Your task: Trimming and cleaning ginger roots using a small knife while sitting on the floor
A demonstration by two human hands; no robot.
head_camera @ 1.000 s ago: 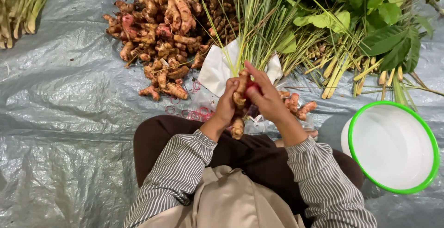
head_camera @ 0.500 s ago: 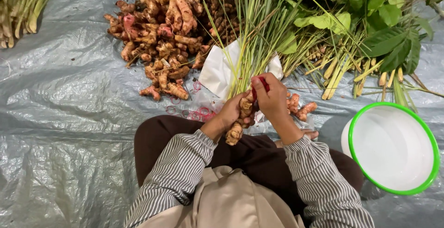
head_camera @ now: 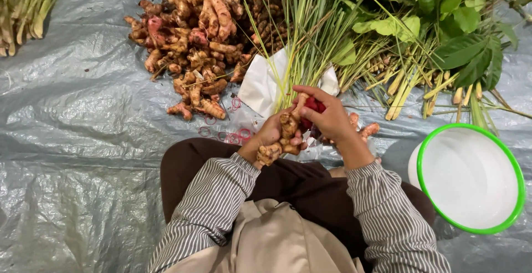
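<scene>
Over the lap, at centre frame, the left hand [head_camera: 271,137] holds a knobbly piece of ginger root [head_camera: 284,134], its grip closed around the lower end. The right hand [head_camera: 332,119] meets the root's upper end, grip pinching something red [head_camera: 315,105] against it. On the grey plastic sheet [head_camera: 72,140], a root pile [head_camera: 199,46] lies at eleven o'clock, lemongrass stalks [head_camera: 310,29] at twelve, leafy greens [head_camera: 443,23] at one, and a green-rimmed white bowl [head_camera: 471,179] at four.

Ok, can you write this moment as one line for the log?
left hand: holds ginger root | right hand: on the root, grips red thing | nearby: root pile, lemongrass, white bowl
</scene>
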